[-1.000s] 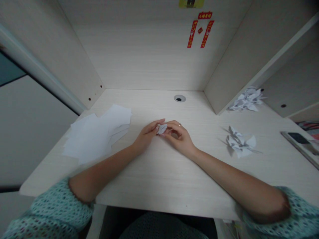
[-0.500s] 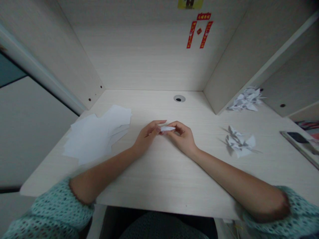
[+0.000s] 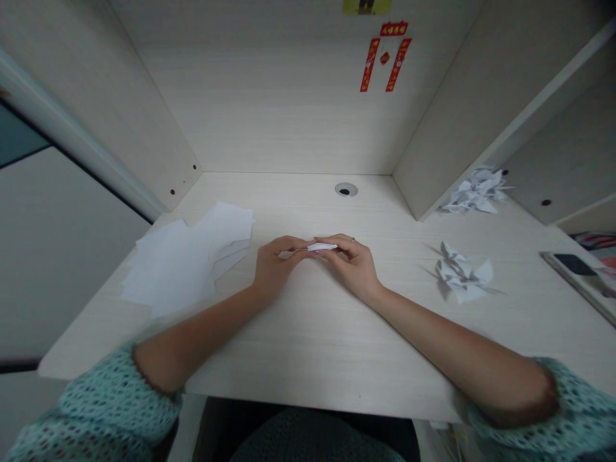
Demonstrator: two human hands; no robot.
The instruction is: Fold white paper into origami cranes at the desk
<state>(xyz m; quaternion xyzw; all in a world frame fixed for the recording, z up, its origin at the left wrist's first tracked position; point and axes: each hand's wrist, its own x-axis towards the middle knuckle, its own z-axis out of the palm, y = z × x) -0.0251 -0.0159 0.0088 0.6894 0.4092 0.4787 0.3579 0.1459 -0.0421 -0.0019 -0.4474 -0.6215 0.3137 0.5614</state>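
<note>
Between my two hands, over the middle of the desk, is a small piece of folded white paper [image 3: 321, 246], narrow and pointed. My left hand [image 3: 278, 262] pinches its left end between thumb and fingers. At the other end, my right hand [image 3: 352, 262] grips it with thumb and index finger, the fingertips of both hands nearly meeting. Part of the paper is covered by the fingers. To the left lies a spread stack of white paper sheets [image 3: 185, 266]. On the right sit a few folded paper cranes [image 3: 462, 274], close together.
A larger heap of folded white paper [image 3: 476, 190] lies behind the upright divider [image 3: 447, 128]. A phone [image 3: 575, 264] rests on a flat object at the right edge. The desk [image 3: 298, 359] has a round cable hole [image 3: 346, 190] at the back.
My left fingers, raised and looser before, have closed in on the left end of the folded paper. My right hand keeps nearly the same place, its fingers shifted slightly.
</note>
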